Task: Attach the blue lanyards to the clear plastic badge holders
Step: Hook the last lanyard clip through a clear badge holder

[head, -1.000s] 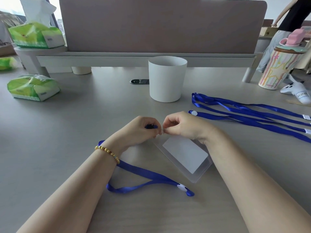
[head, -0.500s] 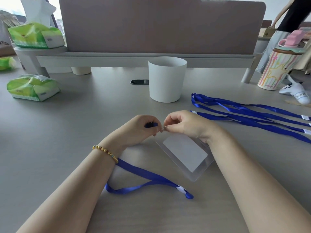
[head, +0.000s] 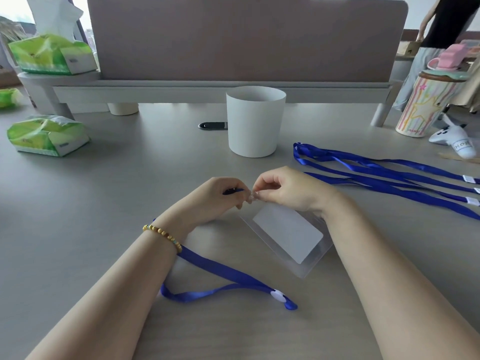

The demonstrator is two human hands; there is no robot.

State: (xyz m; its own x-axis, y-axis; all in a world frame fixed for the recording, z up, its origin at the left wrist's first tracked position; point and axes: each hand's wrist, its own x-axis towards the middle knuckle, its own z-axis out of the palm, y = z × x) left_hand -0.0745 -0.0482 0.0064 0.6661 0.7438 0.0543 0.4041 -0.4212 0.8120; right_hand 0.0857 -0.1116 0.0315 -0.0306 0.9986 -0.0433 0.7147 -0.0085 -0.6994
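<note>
Two hands meet at frame centre: left hand (head: 220, 197) pinches the blue lanyard (head: 223, 271) end, right hand (head: 283, 189) pinches the badge holder (head: 288, 235) top edge, aligning clip with slot.

We have a single view, from the person's head, facing forward and steeply down. It sits close over the forearms, which enter from the bottom edge, with both hands near centre. The wide lens bends the surface (head: 109, 203) outward and reaches the divider panel (head: 246, 37) at the far edge.
</note>
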